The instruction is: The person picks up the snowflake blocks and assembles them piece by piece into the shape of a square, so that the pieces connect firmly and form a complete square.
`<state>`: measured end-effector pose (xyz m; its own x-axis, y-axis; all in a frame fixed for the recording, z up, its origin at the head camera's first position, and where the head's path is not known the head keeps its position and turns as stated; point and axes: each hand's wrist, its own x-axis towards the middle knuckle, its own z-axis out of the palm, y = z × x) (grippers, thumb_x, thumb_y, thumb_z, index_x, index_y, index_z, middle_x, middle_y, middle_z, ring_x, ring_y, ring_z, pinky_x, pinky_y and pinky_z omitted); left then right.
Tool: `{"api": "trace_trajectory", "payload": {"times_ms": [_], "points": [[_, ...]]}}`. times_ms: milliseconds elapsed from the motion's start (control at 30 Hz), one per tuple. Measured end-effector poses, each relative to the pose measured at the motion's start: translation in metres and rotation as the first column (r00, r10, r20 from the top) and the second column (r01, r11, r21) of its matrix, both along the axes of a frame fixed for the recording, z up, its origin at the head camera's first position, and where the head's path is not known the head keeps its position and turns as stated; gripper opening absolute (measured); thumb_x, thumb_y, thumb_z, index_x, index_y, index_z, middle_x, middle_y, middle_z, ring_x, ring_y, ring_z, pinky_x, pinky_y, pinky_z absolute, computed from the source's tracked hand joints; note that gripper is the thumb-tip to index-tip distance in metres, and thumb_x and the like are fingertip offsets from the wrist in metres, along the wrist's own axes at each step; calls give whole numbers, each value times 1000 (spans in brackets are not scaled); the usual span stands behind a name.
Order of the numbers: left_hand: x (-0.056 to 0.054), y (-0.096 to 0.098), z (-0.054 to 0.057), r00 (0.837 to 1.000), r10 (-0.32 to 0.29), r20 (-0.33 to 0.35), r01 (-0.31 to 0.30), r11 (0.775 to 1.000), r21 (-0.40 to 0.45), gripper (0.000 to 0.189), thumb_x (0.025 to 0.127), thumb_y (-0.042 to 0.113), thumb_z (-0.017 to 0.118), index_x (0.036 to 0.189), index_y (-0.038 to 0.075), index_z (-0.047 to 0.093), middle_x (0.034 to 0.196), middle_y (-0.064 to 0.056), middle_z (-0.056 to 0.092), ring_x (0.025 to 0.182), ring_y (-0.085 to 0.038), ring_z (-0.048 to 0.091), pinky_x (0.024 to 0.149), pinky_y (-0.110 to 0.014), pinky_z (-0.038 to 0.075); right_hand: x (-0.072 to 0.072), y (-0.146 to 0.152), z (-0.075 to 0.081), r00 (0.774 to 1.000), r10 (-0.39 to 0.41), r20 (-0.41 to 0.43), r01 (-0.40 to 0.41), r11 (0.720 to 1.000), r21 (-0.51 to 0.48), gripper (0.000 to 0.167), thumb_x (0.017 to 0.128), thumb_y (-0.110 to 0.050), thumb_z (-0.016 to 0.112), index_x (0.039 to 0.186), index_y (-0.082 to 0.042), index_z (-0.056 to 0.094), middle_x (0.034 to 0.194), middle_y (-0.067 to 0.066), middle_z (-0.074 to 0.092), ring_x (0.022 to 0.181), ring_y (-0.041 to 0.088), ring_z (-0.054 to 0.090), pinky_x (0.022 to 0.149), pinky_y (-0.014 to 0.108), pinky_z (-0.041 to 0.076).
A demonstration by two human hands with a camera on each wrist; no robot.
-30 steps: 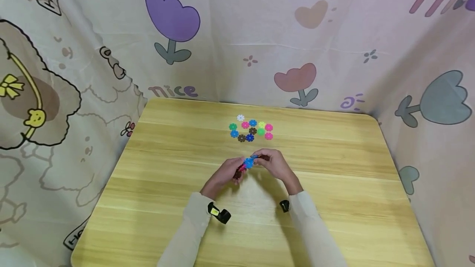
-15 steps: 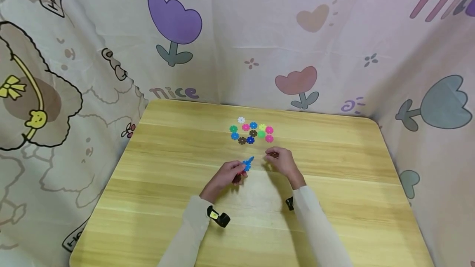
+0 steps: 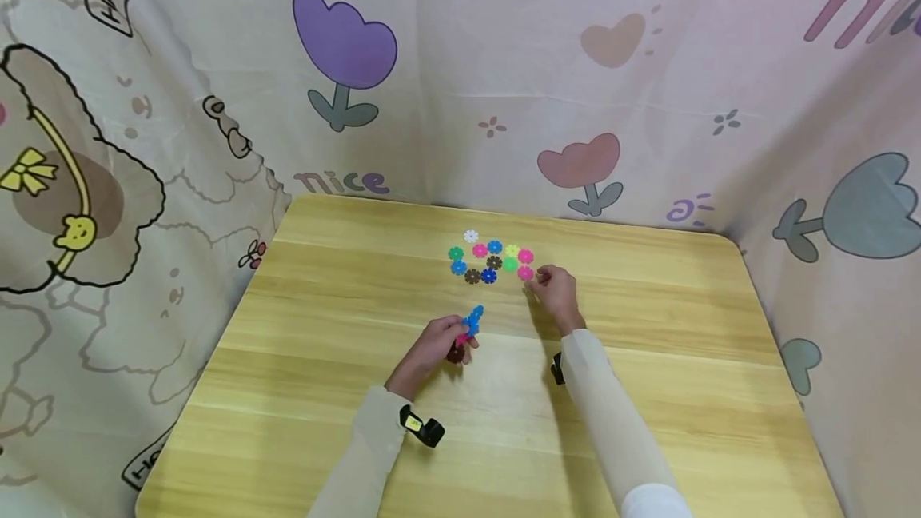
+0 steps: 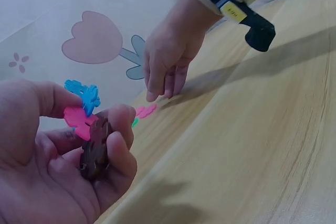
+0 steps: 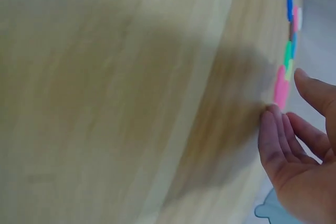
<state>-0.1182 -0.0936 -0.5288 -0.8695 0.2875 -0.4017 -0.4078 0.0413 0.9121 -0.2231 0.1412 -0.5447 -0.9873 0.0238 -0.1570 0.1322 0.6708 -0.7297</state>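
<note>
Flower-shaped interlocking plastic discs are gripped in my left hand (image 3: 434,343), joined in a short chain. In the left wrist view the chain shows blue discs (image 4: 86,95) at the top, then a pink disc (image 4: 79,122) and a brown disc (image 4: 95,153) between thumb and curled fingers. My right hand (image 3: 557,292) reaches down at the right end of the loose discs, fingertips close beside the nearest pink disc (image 3: 526,273). The right wrist view has its thumb apart from the extended fingers, with nothing between them.
Several loose discs lie flat in a cluster toward the back of the wooden table (image 3: 345,262): a white disc (image 3: 471,237), a green disc (image 3: 456,253), a dark blue disc (image 3: 488,276) and others. A printed cloth (image 3: 460,62) hangs behind the table and at both sides.
My right hand has left the blue end of the chain and moved right and forward to the loose discs. My left hand keeps the chain, now tilted more upright.
</note>
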Motion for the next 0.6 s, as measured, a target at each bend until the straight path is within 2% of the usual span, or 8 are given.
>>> {"api": "trace_trajectory", "payload": {"times_ms": [167,333,400,500,600], "points": [[1,0,-5,1000,6,18,-6,1000,3,24,99,13,40,105,-7,53,81,-10,63,51,-11,56,50,-21,46,-8,-8,-7,999,-23,26,22,999,28,43,89,-23,68,122,3,58,108,15,55,95,26,50,84,36,51],[2,-1,-6,1000,-6,16,5,1000,16,25,98,13,41,106,-7,52,80,-8,60,50,-10,55,48,-21,44,-10,-13,-9,1000,24,7,-25,993,116,35,88,-25,69,107,3,64,103,14,53,91,24,47,76,34,47],[2,-2,-5,1000,-14,11,13,1000,17,26,98,14,41,108,-7,53,81,-10,61,50,-10,55,47,-20,43,-11,-13,-8,999,38,-6,-37,988,152,35,88,-25,68,109,3,65,104,14,53,91,25,47,76,34,48],[1,-1,-3,1000,-21,4,21,1000,5,27,98,14,41,110,-7,54,84,-14,62,50,-9,55,46,-20,42,-12,-13,-8,999,52,-13,-48,979,200,41,90,-28,66,120,0,63,109,13,53,94,25,50,80,35,50],[1,-1,-2,1000,-28,-8,28,999,-20,27,98,13,40,111,-6,55,86,-16,63,51,-10,56,45,-21,43,-13,-12,-8,998,64,-14,-59,974,217,41,91,-29,65,122,-2,62,111,14,54,97,27,52,85,38,50]]}}
